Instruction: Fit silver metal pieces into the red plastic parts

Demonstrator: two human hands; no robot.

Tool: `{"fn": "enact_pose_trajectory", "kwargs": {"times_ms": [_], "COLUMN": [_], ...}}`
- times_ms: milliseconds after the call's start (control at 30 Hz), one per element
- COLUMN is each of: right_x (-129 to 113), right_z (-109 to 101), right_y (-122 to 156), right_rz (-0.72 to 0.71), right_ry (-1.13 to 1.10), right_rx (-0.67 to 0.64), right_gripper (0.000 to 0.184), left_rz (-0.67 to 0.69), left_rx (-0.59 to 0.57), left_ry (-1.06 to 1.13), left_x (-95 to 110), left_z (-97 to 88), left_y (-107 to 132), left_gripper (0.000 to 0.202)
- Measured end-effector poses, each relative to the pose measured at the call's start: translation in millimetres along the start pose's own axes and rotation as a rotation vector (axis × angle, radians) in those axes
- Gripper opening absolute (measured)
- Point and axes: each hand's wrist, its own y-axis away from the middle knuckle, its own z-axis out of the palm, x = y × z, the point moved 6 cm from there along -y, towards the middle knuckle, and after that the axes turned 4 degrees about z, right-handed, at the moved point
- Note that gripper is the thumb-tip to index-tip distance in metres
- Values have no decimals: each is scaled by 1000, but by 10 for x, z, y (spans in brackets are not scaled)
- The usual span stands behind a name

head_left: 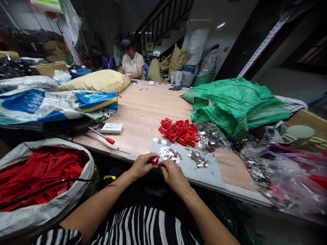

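My left hand (142, 166) is closed on a small red plastic part (154, 160) at the table's front edge. Close against it, my right hand (171, 173) has thumb and fingers pinched together at the part's right end; anything tiny between those fingertips is hidden. Just beyond my hands, a pile of shiny flat metal pieces (170, 154) lies on a grey sheet (190, 173). A second, duller heap of small metal pieces (198, 158) is to its right. Behind them sits a heap of red plastic parts (178, 132).
At left stands a white sack (88, 170) full of red parts. A red-handled screwdriver (109, 140) lies by a white box-like device (109, 128). A green woven sack (237, 102) and plastic bags of metal pieces (212, 137) occupy the right. Across the table sits another person (133, 64).
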Motion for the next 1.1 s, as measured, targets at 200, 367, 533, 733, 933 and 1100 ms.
{"fn": "enact_pose_trajectory", "kwargs": {"times_ms": [200,367,533,733,933,1100], "right_x": [77,67,-72,-148,-116,-83], "right_z": [-138,-142,-153,-180,-213,-210], "right_y": [77,127,157,171,174,148], "right_rz": [-33,8,-61,-103,-83,-63], "right_ry": [-219,-365,-415,-373,-309,-414], "right_rx": [-5,-132,-174,-129,-13,24], "right_gripper": [21,29,42,38,34,36], "left_rz": [-29,-136,-413,-543,-596,-601], "left_rx": [63,165,165,212,259,219], "left_ry": [69,343,1095,1309,1372,1300], "left_x": [54,162,197,193,216,206], "left_z": [-56,-49,169,282,323,343], "left_y": [86,161,271,361,374,397], "left_gripper": [29,25,18,14,13,10]}}
